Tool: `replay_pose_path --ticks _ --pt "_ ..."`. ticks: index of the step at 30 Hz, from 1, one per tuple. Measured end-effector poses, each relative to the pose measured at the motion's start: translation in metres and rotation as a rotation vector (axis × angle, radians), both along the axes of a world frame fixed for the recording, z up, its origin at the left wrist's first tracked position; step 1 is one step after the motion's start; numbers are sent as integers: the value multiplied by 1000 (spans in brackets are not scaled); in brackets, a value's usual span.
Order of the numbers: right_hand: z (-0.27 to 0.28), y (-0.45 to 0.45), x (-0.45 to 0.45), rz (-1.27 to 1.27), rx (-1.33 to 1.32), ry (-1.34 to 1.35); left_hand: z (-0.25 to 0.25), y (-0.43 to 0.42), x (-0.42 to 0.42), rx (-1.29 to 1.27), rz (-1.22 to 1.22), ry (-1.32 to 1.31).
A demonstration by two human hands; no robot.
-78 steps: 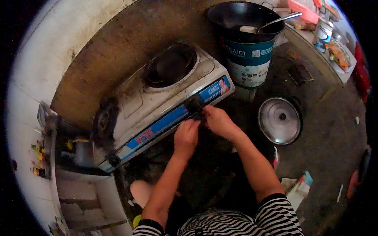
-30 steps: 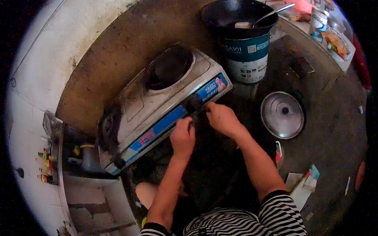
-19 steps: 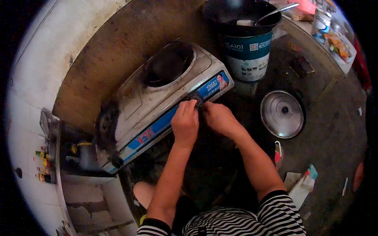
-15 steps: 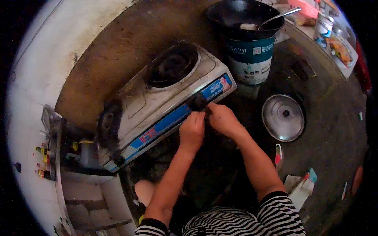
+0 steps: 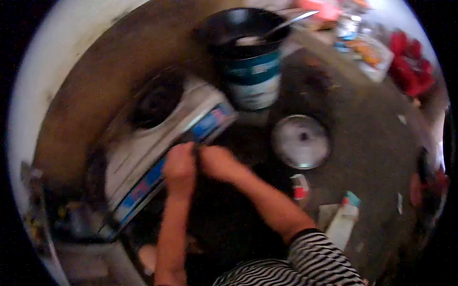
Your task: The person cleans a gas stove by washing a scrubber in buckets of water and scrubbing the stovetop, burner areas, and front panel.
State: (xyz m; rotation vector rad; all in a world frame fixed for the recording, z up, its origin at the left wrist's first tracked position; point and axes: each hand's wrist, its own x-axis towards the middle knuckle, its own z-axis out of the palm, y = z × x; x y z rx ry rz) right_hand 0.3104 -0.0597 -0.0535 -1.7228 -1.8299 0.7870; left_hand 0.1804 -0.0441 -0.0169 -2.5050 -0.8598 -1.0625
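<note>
A white two-burner gas stove (image 5: 157, 138) with a blue front strip stands tilted across the view, its burner ring dark with grime. In front of its blue strip, my left hand (image 5: 180, 164) is closed with the fingers pinched. Right beside it, my right hand (image 5: 217, 162) is closed too. A small dark patch shows between the fingertips, near the stove's dark knob area. Blur and the fingers hide what they hold.
A black wok (image 5: 243, 31) with a metal utensil rests on a teal and white bucket (image 5: 255, 83). A round metal lid (image 5: 301, 143) lies on the dark floor. A white carton (image 5: 341, 226) is near my right arm; red items (image 5: 410, 64) sit far right.
The view has swung to the right, so the stove, bucket and lid appear further left and blurred. Both hands stay close together at the stove's front.
</note>
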Motion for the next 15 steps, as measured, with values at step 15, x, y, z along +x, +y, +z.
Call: replay_pose_path --ticks 15 --pt "-11 5 -11 -48 201 95 -17 2 -12 -145 -24 43"
